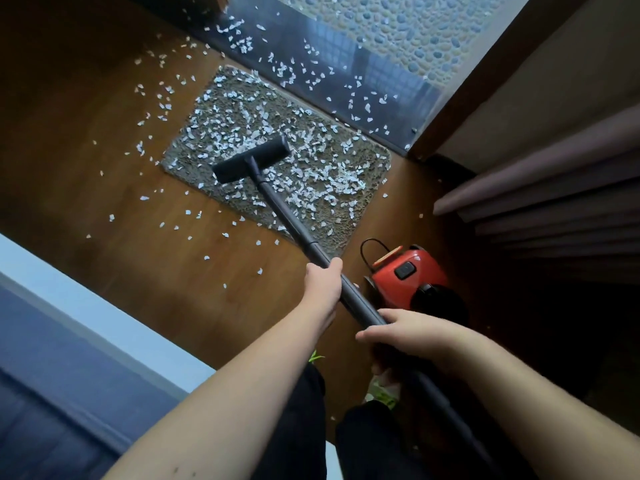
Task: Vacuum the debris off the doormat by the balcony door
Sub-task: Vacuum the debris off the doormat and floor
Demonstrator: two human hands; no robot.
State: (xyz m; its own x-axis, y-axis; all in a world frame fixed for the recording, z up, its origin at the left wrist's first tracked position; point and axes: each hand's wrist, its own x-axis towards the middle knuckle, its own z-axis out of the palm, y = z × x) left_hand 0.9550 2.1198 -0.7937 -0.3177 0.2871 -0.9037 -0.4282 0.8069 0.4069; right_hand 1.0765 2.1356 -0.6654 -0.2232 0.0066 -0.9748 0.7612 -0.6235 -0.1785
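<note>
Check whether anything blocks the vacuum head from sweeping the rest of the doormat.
Nothing visible does. The vacuum head already sits on the doormat, with only paper scraps around it. The red vacuum body stands off the mat's near corner.

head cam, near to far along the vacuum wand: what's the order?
right hand → left hand → floor head on the doormat → dark door threshold → pebbled balcony floor
</note>
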